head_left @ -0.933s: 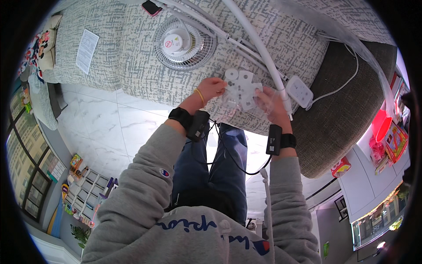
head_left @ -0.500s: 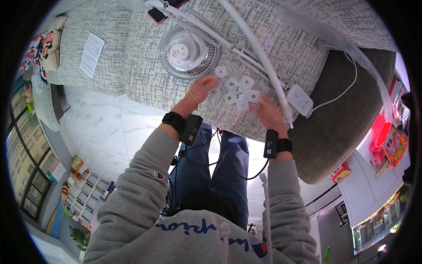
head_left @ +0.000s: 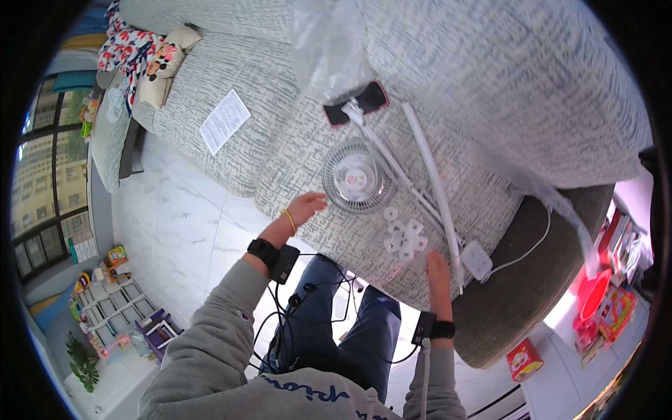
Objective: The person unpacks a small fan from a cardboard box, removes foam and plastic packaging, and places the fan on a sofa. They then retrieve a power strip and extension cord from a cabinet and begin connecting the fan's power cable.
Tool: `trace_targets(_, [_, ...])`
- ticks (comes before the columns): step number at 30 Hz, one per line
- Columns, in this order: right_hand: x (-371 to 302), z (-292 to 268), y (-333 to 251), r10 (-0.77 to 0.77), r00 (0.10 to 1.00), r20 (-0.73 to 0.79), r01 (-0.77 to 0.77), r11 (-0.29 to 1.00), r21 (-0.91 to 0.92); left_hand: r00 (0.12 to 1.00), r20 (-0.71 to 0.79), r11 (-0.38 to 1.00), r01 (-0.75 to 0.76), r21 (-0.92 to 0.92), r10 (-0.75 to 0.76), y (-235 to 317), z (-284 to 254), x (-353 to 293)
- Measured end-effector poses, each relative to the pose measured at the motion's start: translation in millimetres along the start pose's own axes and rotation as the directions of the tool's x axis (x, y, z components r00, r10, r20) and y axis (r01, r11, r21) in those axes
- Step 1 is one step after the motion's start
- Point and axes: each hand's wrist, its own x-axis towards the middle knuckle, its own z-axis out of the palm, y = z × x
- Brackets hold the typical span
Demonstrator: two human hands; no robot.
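Note:
My left hand [head_left: 306, 208] is held over the sofa's front edge with its fingers stretched out and nothing in them. Beside it lies a small fan head [head_left: 358, 175] in a round wire cage. My right hand [head_left: 438, 274] is empty and open, its fingers pointing away from me. Between the hands sits a cluster of white plastic pieces with holes [head_left: 404, 241], apparently in clear film. A white round disc [head_left: 390, 213] lies just beyond them. Past the right hand, a white tube [head_left: 429, 157] and a thin white folding stand [head_left: 387, 155] run across the seat.
A white power strip [head_left: 477, 261] with a cord rests by the brown armrest [head_left: 539, 280]. Farther back are a phone [head_left: 373, 99], a crumpled clear bag [head_left: 327, 49] and a printed sheet [head_left: 225, 121]. A clear plastic sleeve [head_left: 570, 213] hangs over the right side.
Both hands have let go of the white plastic pieces and drawn apart. My left hand has moved left and my right hand back toward me. The view has shifted, showing more of the sofa back.

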Motion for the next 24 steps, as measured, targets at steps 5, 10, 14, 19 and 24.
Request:
trace_targets(5, [-19, 16, -49, 0.105, 0.993, 0.057, -0.117, 0.951, 0.287, 0.94, -0.14, 0.943, -0.286, 0.169, 0.31, 45, -48, 88])
trace_targets(10, [-54, 49, -82, 0.201, 0.966, -0.162, -0.138, 0.933, 0.333, 0.776, -0.098, 0.576, -0.371, 0.728, 0.623, 120, -52, 182])
trace_targets(14, [-83, 86, -84, 0.342, 0.904, -0.256, -0.216, 0.884, 0.415, 0.789, 0.051, 0.353, -0.331, 0.875, 0.613, 138, -47, 195])
trace_targets(19, [-102, 134, -96, 0.357, 0.915, -0.189, -0.254, 0.873, 0.417, 0.837, 0.075, 0.317, -0.286, 0.904, 0.542, 136, -44, 175])
trace_targets(24, [-92, 148, -126, 0.254, 0.955, -0.155, -0.195, 0.927, 0.32, 0.971, 0.079, 0.696, -0.217, 0.685, 0.225, 124, -71, 137])
